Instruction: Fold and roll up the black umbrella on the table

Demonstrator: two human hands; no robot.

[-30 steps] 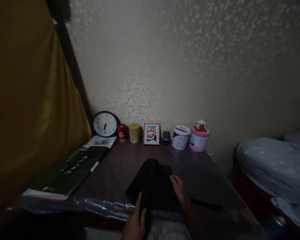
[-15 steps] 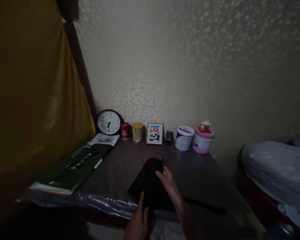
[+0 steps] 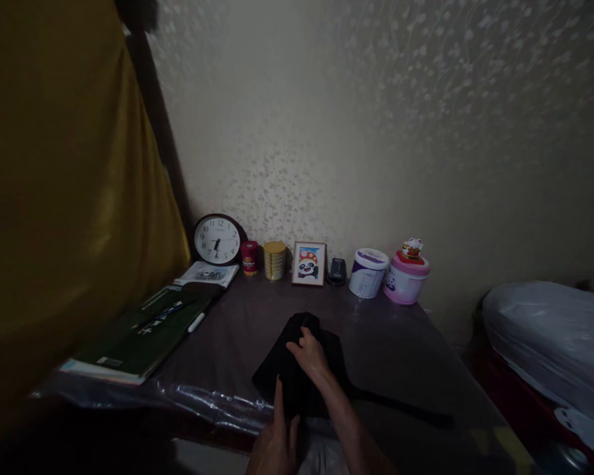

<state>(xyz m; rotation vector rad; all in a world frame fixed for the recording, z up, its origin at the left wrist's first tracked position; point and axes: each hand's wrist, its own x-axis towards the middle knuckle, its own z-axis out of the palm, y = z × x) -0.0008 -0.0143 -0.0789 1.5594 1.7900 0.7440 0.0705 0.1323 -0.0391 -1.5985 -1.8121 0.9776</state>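
A folded black cloth [image 3: 280, 359] lies near the front edge of a dark table [image 3: 391, 356] under a clear plastic sheet. My right hand [image 3: 307, 353] rests on top of the cloth, fingers curled and pressed into its middle fold. My left hand [image 3: 276, 441] sits at the cloth's near edge, its forefinger stretched forward against the fabric. A thin dark strap [image 3: 400, 409] runs from the cloth toward the right.
Along the wall stand a round clock [image 3: 217, 239], a red tin [image 3: 249, 256], a gold tin [image 3: 274, 260], a panda picture frame [image 3: 309, 263], a white tub [image 3: 367, 272] and a pink tub [image 3: 406, 277]. Green books [image 3: 138, 333] lie left. A yellow curtain hangs left; plastic-covered bedding [image 3: 549, 343] sits right.
My right hand has slid from the cloth's right side leftward onto its middle, drawing the fabric over. The left hand has stayed at the near edge.
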